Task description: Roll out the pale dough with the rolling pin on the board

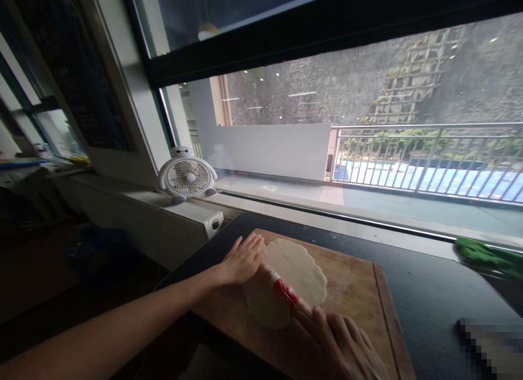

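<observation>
A rolling pin with a red and white wrapping round its middle lies slantwise across a flat, pale sheet of dough. My left hand rests over the pin's far left end, its fingers stretched out and fairly flat, hiding that end. At the near right end, my right hand has its fingers bent over the pin. The dough is roundish with an uneven edge and spreads on both sides of the pin. Beneath it is a wooden board with a floury surface.
The board sits on a dark table beside a large window. A white fan stands on the sill at the left. Green cloth lies at the far right, and a blurred, pixelated object is at the table's right edge.
</observation>
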Demonstrator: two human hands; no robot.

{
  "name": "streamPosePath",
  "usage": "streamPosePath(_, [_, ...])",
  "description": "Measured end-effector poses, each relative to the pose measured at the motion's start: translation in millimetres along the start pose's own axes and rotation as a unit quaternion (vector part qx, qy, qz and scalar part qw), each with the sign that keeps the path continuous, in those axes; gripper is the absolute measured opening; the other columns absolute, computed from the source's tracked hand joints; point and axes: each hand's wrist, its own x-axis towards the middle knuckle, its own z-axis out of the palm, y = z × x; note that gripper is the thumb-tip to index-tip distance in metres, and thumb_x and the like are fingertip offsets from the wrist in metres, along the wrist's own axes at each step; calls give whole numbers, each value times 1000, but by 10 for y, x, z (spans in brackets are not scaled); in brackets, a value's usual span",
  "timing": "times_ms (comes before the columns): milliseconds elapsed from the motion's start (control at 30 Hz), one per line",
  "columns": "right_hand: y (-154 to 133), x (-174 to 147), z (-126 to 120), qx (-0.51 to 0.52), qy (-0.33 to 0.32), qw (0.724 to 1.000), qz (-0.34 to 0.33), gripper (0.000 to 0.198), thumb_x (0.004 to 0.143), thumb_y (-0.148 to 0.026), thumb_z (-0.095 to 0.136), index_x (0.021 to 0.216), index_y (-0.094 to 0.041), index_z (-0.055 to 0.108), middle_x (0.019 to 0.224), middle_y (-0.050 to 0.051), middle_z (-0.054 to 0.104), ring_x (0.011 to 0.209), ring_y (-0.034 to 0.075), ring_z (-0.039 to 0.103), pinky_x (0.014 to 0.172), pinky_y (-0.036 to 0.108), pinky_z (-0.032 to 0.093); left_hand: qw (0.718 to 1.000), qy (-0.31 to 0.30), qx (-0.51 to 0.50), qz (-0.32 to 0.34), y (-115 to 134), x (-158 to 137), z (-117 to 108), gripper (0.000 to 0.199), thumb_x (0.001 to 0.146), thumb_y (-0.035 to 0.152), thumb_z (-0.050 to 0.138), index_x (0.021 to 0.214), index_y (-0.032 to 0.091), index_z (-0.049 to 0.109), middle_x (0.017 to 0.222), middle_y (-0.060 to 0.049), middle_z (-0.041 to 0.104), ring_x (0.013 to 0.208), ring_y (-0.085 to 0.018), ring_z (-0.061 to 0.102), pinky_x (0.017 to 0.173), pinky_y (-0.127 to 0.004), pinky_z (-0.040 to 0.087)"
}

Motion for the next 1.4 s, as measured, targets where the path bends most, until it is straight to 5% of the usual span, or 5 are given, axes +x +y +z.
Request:
streamPosePath(100, [45,4,47,-7,5,1000,10,30,80,-15,41,106,-27,51,72,2,52,65,17,50,58,29,40,1000,-29,8,-9,62,146,-8,59,90,45,11,137,13,30,145,-8,25,135,-23,13,107,-47,10])
streamPosePath(400, [537,120,-26,-45,-7,999,13,33,78,-13,44,107,-29,48,75,0,53,66,16,52,56,27,38,998,-26,-52,-7,717,1319,-2,55,89,50,13,125,23,45,137,-7,40,132,-26,20,103,-53,15])
streamPosePath(767, [129,41,-41,11,-4,1000,-19,36,79,-19,46,113,-29,46,80,2,52,70,17,51,59,29,40,999,-5,-32,27,132,97,-42,64,87,59,8,137,25,30,145,-5,26,134,-24,13,106,-47,13])
streamPosePath(1167, [570,236,-97,-73,-16,997,9,31,78,-13,47,106,-28,48,76,0,52,68,15,52,60,27,38,996,-16,-76,-38,759,1304,-23,68,85,59,6,139,21,23,146,-5,24,135,-23,12,107,-48,10])
streamPosePath(1400, [342,144,-101,-45,-18,999,-14,31,79,-16,44,108,-26,48,81,2,52,71,16,51,61,28,38,998,-26,-42,31,355,531,-29,60,89,54,7,138,26,26,144,0,27,134,-23,16,106,-50,7])
